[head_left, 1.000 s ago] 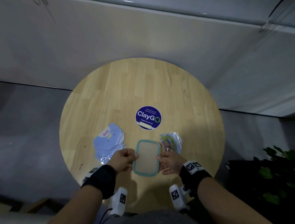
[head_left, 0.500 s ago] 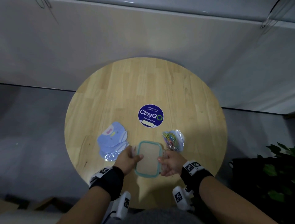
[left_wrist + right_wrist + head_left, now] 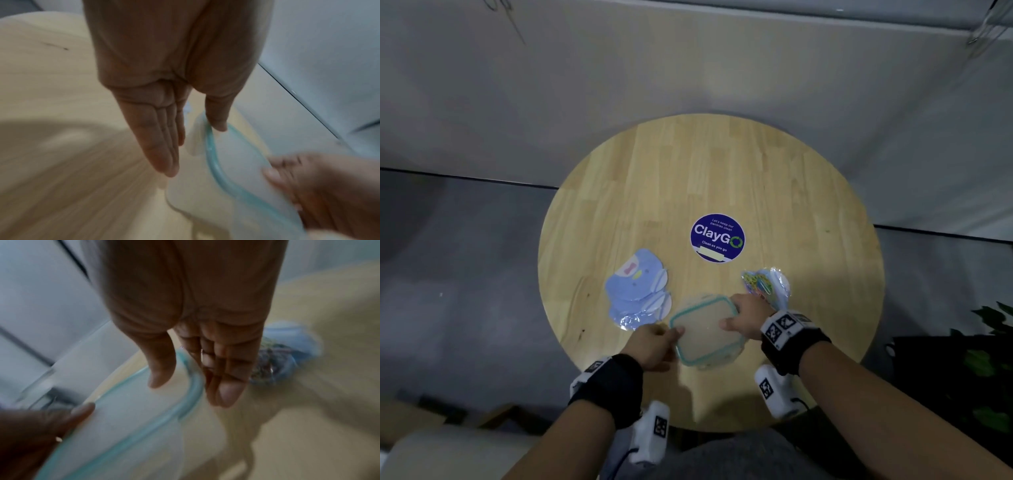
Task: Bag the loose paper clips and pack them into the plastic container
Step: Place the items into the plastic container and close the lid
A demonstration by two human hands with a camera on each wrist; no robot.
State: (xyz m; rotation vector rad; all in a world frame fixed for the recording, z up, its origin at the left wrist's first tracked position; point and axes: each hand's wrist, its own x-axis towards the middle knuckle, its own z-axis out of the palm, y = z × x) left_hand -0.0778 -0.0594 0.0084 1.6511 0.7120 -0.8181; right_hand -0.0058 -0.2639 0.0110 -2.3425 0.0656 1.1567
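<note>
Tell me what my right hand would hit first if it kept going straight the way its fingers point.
Probably the bag of paper clips. The right hand holds the container's lid at its far right corner, fingers aimed away from you, and the bag lies just beyond them on the table. Depth is unclear.

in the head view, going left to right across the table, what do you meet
blue card stack → left hand → container → right hand → bag of paper clips
</note>
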